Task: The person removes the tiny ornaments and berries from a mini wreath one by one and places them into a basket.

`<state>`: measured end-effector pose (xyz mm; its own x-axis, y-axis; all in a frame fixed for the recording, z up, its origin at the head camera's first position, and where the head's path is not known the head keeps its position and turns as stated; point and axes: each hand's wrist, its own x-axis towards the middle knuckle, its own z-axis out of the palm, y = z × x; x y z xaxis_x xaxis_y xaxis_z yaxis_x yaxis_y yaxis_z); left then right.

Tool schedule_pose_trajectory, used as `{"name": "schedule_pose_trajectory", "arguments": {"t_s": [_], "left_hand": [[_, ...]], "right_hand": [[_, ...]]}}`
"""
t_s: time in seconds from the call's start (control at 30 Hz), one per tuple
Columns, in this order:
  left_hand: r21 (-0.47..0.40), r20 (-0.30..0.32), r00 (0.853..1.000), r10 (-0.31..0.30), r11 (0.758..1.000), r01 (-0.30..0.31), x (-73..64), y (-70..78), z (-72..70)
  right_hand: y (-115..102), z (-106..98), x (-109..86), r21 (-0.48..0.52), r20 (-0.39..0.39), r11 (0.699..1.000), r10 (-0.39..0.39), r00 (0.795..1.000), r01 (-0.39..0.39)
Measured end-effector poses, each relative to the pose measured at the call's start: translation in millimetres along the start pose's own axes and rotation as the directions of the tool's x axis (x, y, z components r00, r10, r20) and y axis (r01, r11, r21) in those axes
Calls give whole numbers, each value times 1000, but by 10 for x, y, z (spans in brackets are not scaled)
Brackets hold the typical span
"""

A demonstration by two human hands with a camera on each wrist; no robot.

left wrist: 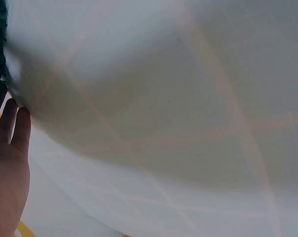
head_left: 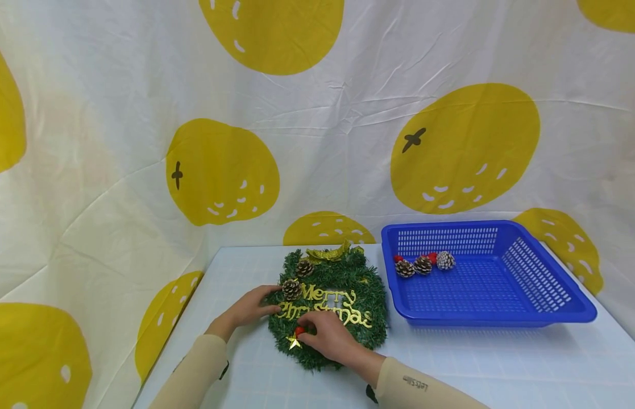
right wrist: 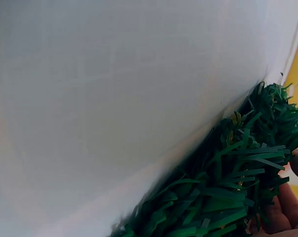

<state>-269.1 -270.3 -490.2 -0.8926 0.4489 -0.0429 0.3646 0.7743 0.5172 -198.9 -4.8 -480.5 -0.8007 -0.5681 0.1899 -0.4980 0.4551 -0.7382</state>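
A green Christmas wreath (head_left: 376, 298) lies on the table, with gold "Merry Christmas" lettering (head_left: 358, 318) across its middle. Two pine cones (head_left: 291, 289) sit on its left side, and a gold bow (head_left: 327, 254) is at the top. My right hand (head_left: 330, 338) pinches a small red ball (head_left: 299, 330) at the wreath's lower left, just above a gold star (head_left: 294, 342). At the left rim, my left hand (head_left: 252, 307) touches the greenery with its fingers extended. The right wrist view shows green tinsel (right wrist: 223, 192) beside the right fingers; the ball is hidden there.
On the right stands a blue plastic basket (head_left: 488, 317). Several pine cones (head_left: 422, 265) and red balls (head_left: 432, 258) lie in its left part. A pale checked cloth (head_left: 245, 267) covers the table. Behind hangs a white curtain (head_left: 317, 153) with yellow fruit prints.
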Motion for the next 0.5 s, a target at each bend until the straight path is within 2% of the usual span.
{"name": "schedule_pose_trajectory", "arguments": {"t_s": [0.5], "left_hand": [[-7, 3, 1000, 4, 1000, -4, -2, 3, -4]], "right_hand": [[-26, 103, 47, -155, -19, 988, 11, 1000, -14]]}}
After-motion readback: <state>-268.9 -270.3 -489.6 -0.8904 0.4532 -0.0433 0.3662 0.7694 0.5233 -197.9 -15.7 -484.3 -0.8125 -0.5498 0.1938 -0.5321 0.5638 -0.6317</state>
